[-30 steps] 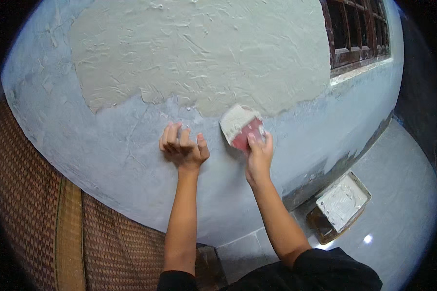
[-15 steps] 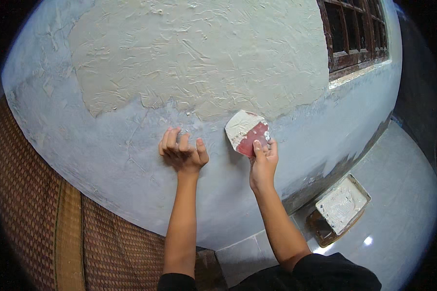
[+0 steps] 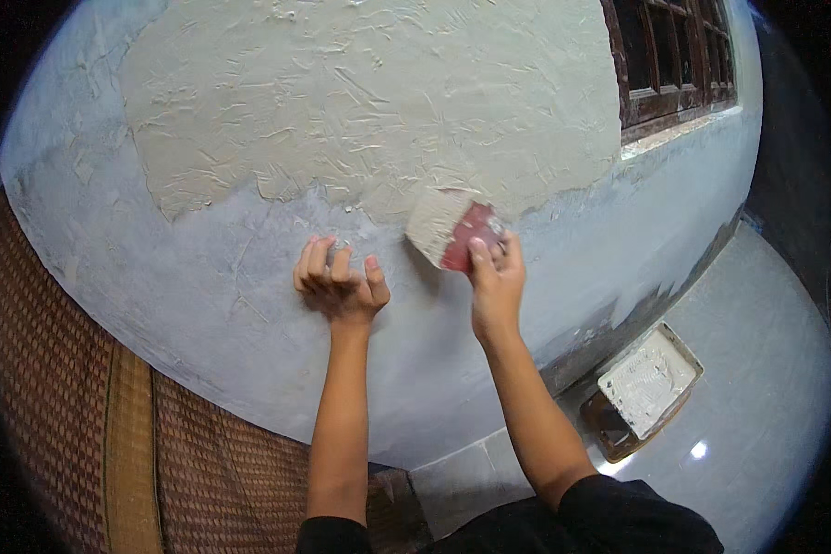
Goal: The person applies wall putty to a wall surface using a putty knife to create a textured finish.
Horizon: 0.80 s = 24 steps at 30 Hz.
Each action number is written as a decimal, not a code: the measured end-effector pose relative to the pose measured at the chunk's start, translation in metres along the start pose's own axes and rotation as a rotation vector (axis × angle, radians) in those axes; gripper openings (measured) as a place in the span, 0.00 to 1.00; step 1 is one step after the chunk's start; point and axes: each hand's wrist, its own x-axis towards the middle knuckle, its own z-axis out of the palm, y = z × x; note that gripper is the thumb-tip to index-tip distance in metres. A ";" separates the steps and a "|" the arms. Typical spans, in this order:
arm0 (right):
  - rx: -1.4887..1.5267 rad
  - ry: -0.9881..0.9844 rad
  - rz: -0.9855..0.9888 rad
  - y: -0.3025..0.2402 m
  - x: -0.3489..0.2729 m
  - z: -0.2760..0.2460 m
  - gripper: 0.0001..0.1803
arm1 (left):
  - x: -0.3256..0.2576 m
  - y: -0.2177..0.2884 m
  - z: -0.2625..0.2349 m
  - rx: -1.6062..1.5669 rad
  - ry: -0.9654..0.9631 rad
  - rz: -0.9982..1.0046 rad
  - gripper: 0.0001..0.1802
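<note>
My right hand grips a flat red putty scraper, thumb on its near face. Pale, wet putty covers the scraper's left part, and it is slightly blurred. The tool is held at the lower edge of a rough cream layer of putty on the wall. To its left, my left hand is at the bare grey-blue wall, fingers bent and apart, with the thumb standing off to the right. Nothing is plainly held in it, though its palm is hidden.
A rectangular tray of pale putty rests on a brown support at the lower right, above the grey tiled floor. A wooden-framed window is at the upper right. Brown woven matting lies along the left.
My right hand has turned the scraper and shifted it a little up and left. The left hand keeps its pose, and the whole view has moved slightly.
</note>
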 end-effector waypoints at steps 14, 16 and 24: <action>-0.003 -0.056 -0.027 -0.003 0.009 0.021 0.14 | 0.002 0.001 0.001 0.007 0.015 -0.009 0.15; 0.016 0.040 -0.017 -0.001 0.011 0.007 0.13 | 0.001 0.001 -0.001 0.006 0.015 -0.009 0.16; 0.069 -0.069 -0.018 -0.006 0.007 0.019 0.14 | 0.004 0.003 -0.002 0.028 0.013 -0.005 0.16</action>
